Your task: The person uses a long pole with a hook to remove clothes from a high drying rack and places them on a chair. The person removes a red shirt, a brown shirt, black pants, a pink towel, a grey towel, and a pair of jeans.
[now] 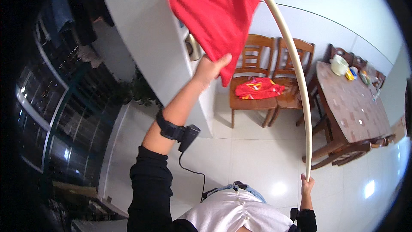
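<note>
My left hand [210,69] reaches up and forward, closed on the lower corner of a red cloth [214,13]. Its thumb lies over the fabric, and the other fingers are partly hidden. The cloth hangs from above the top edge of the picture, so its upper part is out of sight. My right hand [307,184], low at the right, grips the bottom end of a long pale pole [296,60]. That pole rises past the cloth's right side and leaves the view at the top; whether the two are joined I cannot tell.
Wooden chairs [257,51] stand by the wall, with a red and yellow garment [259,89] on the seats. To the right is a brown table [356,107] bearing a pale container [339,65] and small packets. A white wall edge [150,30] and dark window bars [56,116] are left.
</note>
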Motion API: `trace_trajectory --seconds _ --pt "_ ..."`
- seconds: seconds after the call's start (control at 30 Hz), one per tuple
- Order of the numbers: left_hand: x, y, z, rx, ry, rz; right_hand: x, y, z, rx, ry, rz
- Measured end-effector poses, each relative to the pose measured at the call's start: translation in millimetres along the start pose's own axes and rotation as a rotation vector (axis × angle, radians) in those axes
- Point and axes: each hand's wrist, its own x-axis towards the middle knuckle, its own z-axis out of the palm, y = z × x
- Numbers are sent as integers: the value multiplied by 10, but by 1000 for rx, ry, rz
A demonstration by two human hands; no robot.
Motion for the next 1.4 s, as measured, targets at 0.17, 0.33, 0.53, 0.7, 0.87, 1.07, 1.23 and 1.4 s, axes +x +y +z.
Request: trace_trajectory --seconds 0.17,0.33,0.53,0.7,0.87,1.07,1.23,1.4 --pt "10 -1473 747 73 -67 -185 -225 353 -522 -234 158 172" --pt "-171 -2679 919 13 -26 -559 -273 453 -555 -644 82 435" --pt "-374 -3376 610 127 -20 -859 241 500 -13 -816 -156 488" --pt "-751 -3367 206 138 -26 -932 895 472 694 -791 -319 472" --pt "-1302 -3156 -456 41 77 -979 1027 572 684 -829 -300 337" --pt "-2247 -3055 -1191 -65 311 -1024 638 1151 87 -737 -192 336" --pt "-2632 -2842 -1349 -243 500 -984 713 1060 282 -551 -394 243" --pt "-2599 -2237 -1472 -194 422 -815 812 531 870 -373 -601 95"
